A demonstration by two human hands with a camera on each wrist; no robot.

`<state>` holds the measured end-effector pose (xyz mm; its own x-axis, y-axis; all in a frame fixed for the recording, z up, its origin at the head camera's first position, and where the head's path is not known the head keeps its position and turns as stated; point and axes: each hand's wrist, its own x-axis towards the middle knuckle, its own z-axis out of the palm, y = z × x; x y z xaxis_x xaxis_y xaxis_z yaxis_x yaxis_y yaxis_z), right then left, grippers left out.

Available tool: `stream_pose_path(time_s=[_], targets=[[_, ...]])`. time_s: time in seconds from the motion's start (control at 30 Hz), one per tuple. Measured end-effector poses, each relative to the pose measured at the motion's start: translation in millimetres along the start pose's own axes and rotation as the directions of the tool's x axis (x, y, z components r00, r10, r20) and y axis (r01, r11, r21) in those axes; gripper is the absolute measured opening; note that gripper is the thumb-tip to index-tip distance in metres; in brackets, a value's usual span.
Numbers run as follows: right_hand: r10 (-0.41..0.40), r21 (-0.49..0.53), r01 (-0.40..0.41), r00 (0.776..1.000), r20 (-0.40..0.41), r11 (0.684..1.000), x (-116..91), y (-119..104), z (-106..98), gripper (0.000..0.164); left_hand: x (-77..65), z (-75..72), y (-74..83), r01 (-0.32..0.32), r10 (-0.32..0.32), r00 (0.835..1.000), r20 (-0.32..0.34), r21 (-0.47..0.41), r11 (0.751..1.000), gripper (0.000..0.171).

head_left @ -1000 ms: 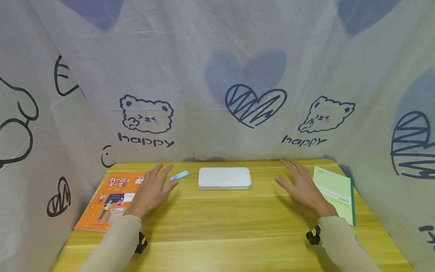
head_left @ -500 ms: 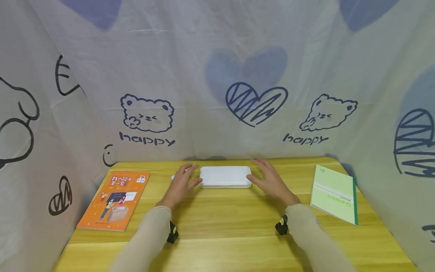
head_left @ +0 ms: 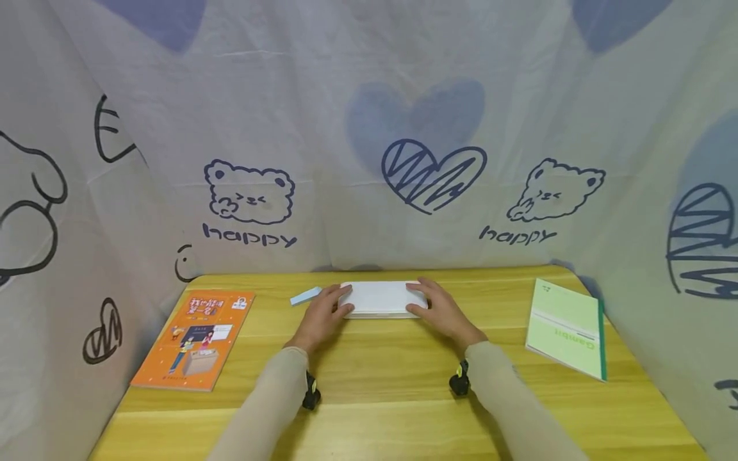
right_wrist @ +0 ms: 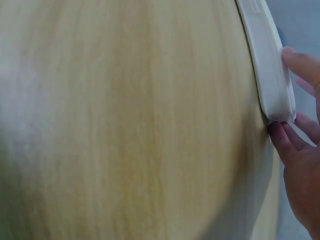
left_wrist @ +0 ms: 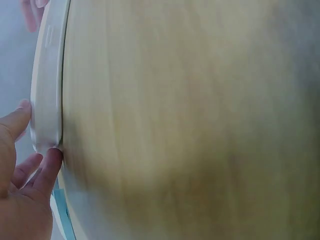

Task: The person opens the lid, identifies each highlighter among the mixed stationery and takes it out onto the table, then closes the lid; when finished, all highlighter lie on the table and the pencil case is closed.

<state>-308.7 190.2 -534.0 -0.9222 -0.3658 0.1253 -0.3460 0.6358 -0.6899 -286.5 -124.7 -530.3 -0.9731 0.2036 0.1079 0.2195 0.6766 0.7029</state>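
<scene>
A white, flat pencil case [head_left: 383,298] with rounded corners lies lengthwise on the table, its lid down. My left hand [head_left: 321,317] grips its left end and my right hand [head_left: 445,312] grips the right end. In the left wrist view the thumb reaches the lid edge of the pencil case [left_wrist: 49,85], while other fingers of the left hand [left_wrist: 27,200] meet its end wall near the tabletop. From the right wrist, the right hand [right_wrist: 302,175] shows the same hold, thumb at the lid and fingertips under the end of the case [right_wrist: 270,75].
Just left of the case lies a small light-blue bar [head_left: 305,296]. An orange book [head_left: 193,339] rests at the table's left, a green notebook [head_left: 567,330] at the right. A printed white cloth [head_left: 346,211] hangs behind the wooden table [head_left: 380,384].
Both hands have come inward from beside the book and notebook and now hold the pencil case's two ends. The case stays at nearly the same spot.
</scene>
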Motion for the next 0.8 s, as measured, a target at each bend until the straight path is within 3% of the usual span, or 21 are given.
stream_pose_path(time_s=[0.4,0.67,0.8], targets=[[-0.026,-0.007,0.027,0.998,0.048,1.0,-12,1,-4,0.052,-14.3,1.9,-3.5,0.013,-0.013,1.0,0.0,-0.047,0.999,0.049],[-0.012,0.027,0.009,0.995,0.097,1.0,-36,-4,-8,0.055,-38.6,-1.1,2.8,0.007,-0.006,1.0,0.029,-0.045,0.999,0.046],[-0.042,0.01,0.041,0.993,0.109,0.999,-49,-5,-8,0.056,-52.3,-1.5,4.0,0.017,-0.014,0.999,0.041,-0.064,0.998,0.046]])
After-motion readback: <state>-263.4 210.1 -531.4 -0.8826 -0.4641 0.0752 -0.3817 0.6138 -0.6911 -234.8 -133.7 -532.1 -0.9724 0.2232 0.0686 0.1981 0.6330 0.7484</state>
